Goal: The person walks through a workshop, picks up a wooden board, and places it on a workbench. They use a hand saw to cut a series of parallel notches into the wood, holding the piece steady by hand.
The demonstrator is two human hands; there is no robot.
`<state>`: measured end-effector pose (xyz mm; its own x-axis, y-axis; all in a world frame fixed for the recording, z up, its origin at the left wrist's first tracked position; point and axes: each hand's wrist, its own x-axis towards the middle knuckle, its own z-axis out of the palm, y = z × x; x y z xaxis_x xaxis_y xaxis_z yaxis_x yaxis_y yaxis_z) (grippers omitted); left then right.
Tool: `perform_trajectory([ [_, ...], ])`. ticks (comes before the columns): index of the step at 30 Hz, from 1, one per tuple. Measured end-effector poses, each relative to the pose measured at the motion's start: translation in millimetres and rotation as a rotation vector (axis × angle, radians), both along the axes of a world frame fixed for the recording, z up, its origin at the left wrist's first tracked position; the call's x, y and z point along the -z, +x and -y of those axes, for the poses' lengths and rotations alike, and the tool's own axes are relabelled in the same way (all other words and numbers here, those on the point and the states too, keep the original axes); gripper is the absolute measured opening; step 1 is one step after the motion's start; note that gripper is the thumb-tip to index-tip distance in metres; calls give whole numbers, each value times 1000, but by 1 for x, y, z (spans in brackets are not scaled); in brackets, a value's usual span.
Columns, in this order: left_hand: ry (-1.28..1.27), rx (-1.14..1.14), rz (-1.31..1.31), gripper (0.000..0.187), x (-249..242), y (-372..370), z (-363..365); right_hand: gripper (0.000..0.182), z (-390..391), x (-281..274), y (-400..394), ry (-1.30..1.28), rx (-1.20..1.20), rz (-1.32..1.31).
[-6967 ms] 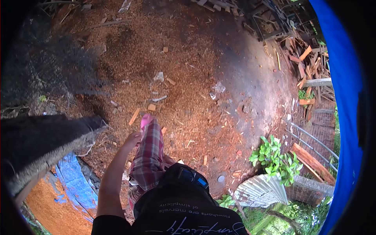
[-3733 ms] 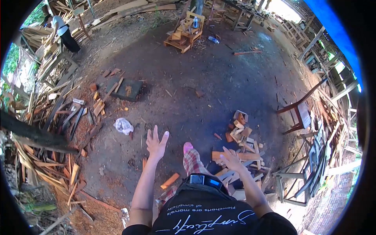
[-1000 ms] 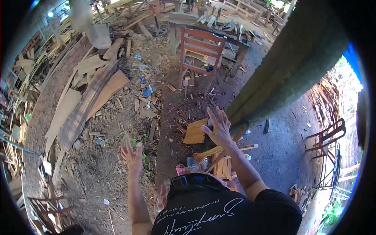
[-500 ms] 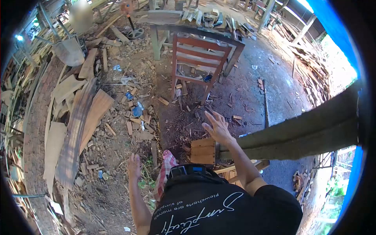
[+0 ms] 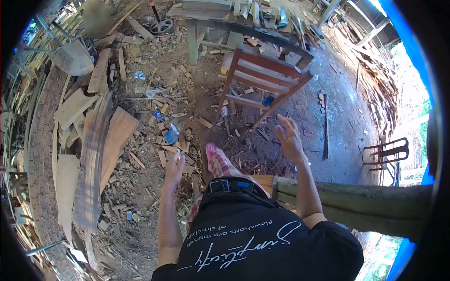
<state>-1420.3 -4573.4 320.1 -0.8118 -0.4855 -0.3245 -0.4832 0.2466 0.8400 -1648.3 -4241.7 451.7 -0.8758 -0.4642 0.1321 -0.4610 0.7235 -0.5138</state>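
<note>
My left hand [image 5: 174, 169] hangs low in front of me, fingers stretched out, above ground strewn with wood scraps. It holds nothing. My right hand [image 5: 290, 140] is raised with its fingers apart, also holding nothing. Nearest to it is a brown wooden chair [image 5: 269, 77] with a slatted back, standing just beyond the fingertips. No contact between hand and chair is visible. Behind the chair stands a worn wooden workbench [image 5: 192, 44].
Long rough boards [image 5: 91, 159] lie at the left beside a brick strip [image 5: 40, 154]. A wheelbarrow [image 5: 75, 58] stands at the back left. A thick wooden beam [image 5: 351, 196] crosses at my right. Wood is piled [image 5: 375, 89] far right, near another chair frame [image 5: 389, 152].
I have moved forward past the beam, which now sits lower in view. Both hands appear farther right, and one leg in checked cloth shows more. The chair appears nearer and farther right.
</note>
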Motion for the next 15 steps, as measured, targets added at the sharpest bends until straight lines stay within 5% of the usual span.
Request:
perform_trajectory([
  [8, -40, 132, 17, 65, 44, -137, 115, 39, 104, -50, -131, -294, 32, -178],
  [15, 134, 87, -55, 56, 7, -248, 205, 39, 192, -81, -259, -111, -144, -195],
])
